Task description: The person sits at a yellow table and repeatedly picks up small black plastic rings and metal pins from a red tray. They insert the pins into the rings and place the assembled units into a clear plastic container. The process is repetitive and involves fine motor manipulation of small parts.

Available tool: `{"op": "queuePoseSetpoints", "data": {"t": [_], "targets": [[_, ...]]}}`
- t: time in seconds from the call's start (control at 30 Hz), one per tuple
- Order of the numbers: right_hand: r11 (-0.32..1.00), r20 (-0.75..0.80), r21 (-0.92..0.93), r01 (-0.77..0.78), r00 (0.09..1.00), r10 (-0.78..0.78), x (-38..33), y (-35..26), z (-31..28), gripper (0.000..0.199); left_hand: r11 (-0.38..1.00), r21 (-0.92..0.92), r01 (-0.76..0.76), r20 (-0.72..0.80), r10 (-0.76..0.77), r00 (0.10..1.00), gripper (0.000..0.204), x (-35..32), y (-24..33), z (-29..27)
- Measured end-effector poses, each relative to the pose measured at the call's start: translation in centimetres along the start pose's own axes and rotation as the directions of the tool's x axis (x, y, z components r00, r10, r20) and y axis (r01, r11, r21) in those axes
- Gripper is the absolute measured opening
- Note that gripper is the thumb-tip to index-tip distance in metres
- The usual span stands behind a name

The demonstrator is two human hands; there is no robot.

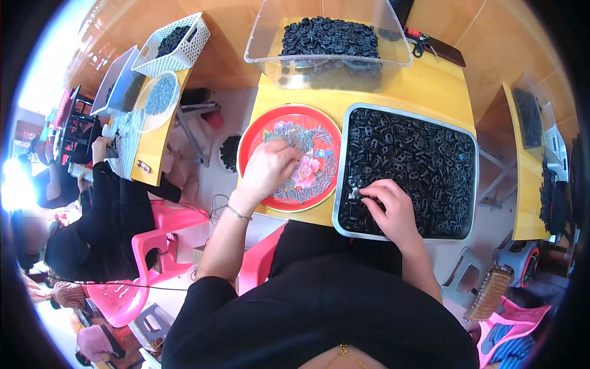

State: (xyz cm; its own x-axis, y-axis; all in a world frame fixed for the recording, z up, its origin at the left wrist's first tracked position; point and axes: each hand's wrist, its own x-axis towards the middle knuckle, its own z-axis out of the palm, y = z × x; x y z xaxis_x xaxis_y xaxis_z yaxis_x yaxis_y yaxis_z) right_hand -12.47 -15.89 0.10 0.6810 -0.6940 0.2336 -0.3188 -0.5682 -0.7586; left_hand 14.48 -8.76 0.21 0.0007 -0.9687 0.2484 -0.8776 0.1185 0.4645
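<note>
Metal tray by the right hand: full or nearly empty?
Full. The metal tray is covered rim to rim with small black parts; the right hand rests on them.

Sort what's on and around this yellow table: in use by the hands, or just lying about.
In use:
left hand in the red round tray of small metal pieces
right hand in the metal tray of black parts

Lying about:
clear bin
white basket
pink chair

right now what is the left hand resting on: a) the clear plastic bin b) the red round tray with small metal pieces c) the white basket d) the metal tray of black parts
b: the left hand lies on the red round tray.
</note>
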Motion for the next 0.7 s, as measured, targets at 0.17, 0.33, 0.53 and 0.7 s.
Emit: {"op": "queuePoseSetpoints", "data": {"t": [0.17,0.33,0.53,0.7], "targets": [[1.0,0.001,0.0,-0.001,1.0,0.001,-0.2,0.1,0.0,0.011,0.997,0.073,0.009,0.003,-0.009,1.0,0.007,-0.9,0.8,0.3],[1.0,-0.004,0.016,-0.008,1.0,0.008,-0.3,0.2,0.1,0.014,0.974,0.211,-0.089,0.024,0.085,0.996,0.008,-1.2,1.1,0.1],[0.987,0.013,0.137,-0.084,0.996,0.083,-0.1,-0.2,0.0,0.017,0.935,0.316,-0.162,0.113,0.133,0.985,0.008,-1.9,1.2,0.0],[0.98,0.005,0.182,-0.084,0.996,0.085,0.0,-0.3,0.0,0.017,0.916,0.352,-0.195,0.16,0.146,0.976,0.009,-1.7,1.2,0.3]]}}
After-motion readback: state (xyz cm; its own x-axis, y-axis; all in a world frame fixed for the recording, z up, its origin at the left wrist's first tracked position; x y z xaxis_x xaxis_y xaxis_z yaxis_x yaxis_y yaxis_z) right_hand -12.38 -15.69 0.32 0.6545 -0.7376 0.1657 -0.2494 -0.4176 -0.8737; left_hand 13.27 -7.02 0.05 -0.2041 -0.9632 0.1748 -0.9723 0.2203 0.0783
